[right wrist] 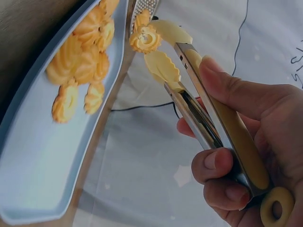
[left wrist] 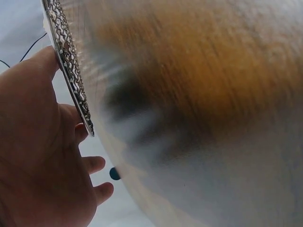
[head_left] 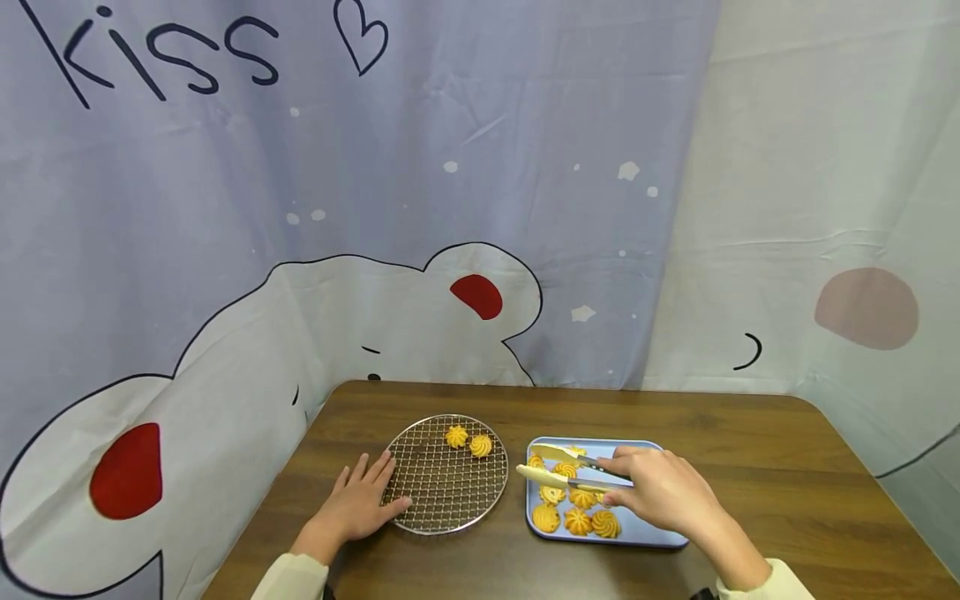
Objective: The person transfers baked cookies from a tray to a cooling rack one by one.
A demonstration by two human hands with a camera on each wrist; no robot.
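My left hand [head_left: 358, 502] rests at the left edge of a round wire rack [head_left: 442, 487], fingers spread and thumb over the near rim. Two piped butter cookies [head_left: 468, 442] lie on the rack's far side. With fingers and thumb curled round them, my right hand [head_left: 663, 487] holds metal tongs [right wrist: 208, 118] with cream-coloured tips. The tips stand apart, above a blue tray [head_left: 652, 533] in the head view, and no cookie shows gripped between them. Several more butter cookies [head_left: 577, 522] sit in the tray's left half, partly hidden by the tongs.
Rack and tray stand side by side on a brown wooden table [head_left: 787, 483], a narrow gap between them. A printed curtain [head_left: 585, 208] hangs behind the table's far edge.
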